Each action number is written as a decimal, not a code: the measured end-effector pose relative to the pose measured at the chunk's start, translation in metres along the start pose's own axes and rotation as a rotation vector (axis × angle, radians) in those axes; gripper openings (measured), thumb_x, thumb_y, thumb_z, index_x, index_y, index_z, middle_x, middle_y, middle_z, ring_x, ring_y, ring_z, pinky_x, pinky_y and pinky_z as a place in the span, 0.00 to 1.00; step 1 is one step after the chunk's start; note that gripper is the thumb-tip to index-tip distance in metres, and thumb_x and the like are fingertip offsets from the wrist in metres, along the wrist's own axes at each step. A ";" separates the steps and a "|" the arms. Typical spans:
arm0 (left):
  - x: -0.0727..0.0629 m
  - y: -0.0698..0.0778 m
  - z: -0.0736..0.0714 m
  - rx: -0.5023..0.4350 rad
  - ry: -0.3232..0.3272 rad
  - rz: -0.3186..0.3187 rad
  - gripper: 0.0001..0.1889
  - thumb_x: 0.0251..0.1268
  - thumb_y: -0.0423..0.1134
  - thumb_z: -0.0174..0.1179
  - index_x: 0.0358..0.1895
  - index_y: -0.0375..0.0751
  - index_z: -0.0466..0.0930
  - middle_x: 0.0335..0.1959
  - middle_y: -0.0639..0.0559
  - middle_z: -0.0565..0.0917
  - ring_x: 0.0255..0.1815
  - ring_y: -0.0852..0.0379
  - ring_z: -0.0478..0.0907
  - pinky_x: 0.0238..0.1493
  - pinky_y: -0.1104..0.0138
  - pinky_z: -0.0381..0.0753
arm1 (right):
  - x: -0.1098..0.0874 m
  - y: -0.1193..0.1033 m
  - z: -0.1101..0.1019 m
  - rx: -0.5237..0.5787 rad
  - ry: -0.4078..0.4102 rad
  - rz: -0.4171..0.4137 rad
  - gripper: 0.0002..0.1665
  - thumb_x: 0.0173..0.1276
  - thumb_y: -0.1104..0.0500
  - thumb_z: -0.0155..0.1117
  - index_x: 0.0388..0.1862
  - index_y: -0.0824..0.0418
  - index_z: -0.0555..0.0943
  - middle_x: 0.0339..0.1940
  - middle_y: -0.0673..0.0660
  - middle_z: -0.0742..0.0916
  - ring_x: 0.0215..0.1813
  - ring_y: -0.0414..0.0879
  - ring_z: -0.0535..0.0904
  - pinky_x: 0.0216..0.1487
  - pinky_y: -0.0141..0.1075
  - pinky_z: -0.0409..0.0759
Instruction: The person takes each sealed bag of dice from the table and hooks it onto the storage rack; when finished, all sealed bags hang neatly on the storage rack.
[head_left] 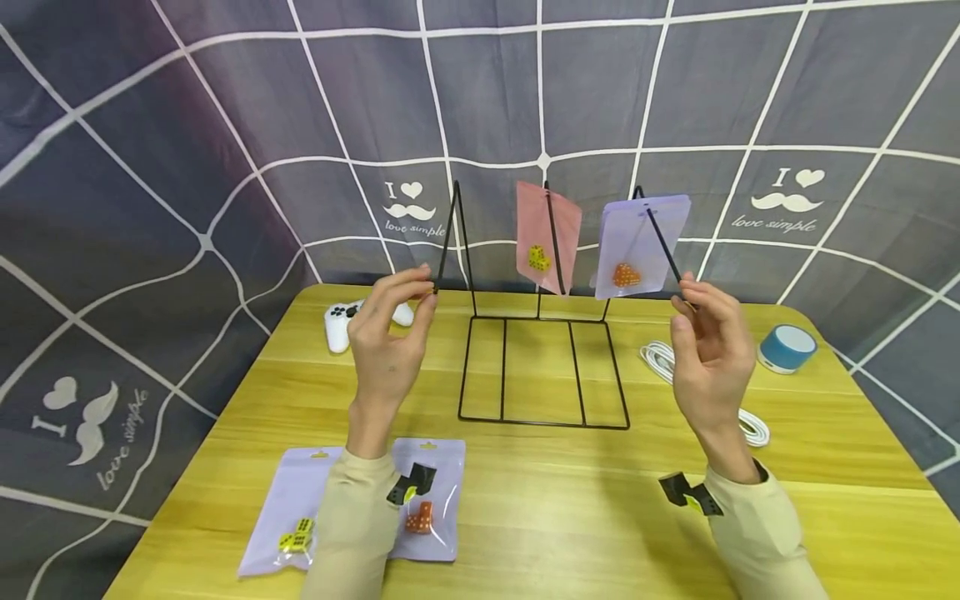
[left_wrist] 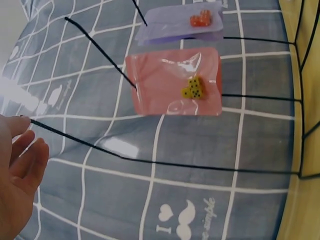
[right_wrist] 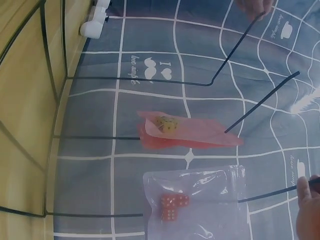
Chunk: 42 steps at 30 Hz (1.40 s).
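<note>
A black wire rack (head_left: 543, 424) with three upward-slanting prongs stands on the table. My left hand (head_left: 392, 342) pinches the tip of the left prong, which carries no bag. On the middle prong hangs a pink zip bag (head_left: 527, 218) with yellow dice (head_left: 538, 257) inside. The right prong bears purple zip bags (head_left: 617, 237), orange dice (head_left: 626, 275) showing in the front one. My right hand (head_left: 712, 358) grips that prong's end between thumb and fingers, in front of the bags. In the left wrist view, the left prong runs from my fingertips (left_wrist: 19, 124) to the upright.
Two purple bags lie at the front left, one with yellow dice (head_left: 297, 537), the other with orange dice (head_left: 420, 518); my left sleeve partly covers them. A white game controller (head_left: 337, 330) sits behind my left hand. White cable (head_left: 753, 428) and a blue speaker (head_left: 786, 348) are on the right.
</note>
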<state>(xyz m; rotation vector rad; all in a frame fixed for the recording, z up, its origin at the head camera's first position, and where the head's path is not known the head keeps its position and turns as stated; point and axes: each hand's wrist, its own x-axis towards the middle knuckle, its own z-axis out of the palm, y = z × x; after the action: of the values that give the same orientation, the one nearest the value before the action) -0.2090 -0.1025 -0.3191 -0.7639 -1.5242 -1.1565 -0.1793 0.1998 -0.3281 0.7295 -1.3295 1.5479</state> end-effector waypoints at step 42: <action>-0.128 0.048 -0.192 0.805 -0.744 -1.254 0.27 0.66 0.42 0.56 0.60 0.25 0.66 0.53 0.24 0.69 0.53 0.31 0.68 0.51 0.41 0.71 | 0.006 -0.002 0.000 -0.120 0.010 -0.056 0.10 0.66 0.73 0.57 0.36 0.86 0.74 0.40 0.73 0.80 0.53 0.62 0.78 0.57 0.43 0.77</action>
<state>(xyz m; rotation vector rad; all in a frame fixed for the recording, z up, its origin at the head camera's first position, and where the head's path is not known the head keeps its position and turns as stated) -0.0654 -0.2545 -0.4272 0.5223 -3.0060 -0.8861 -0.1794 0.2012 -0.3219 0.6774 -1.3710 1.4127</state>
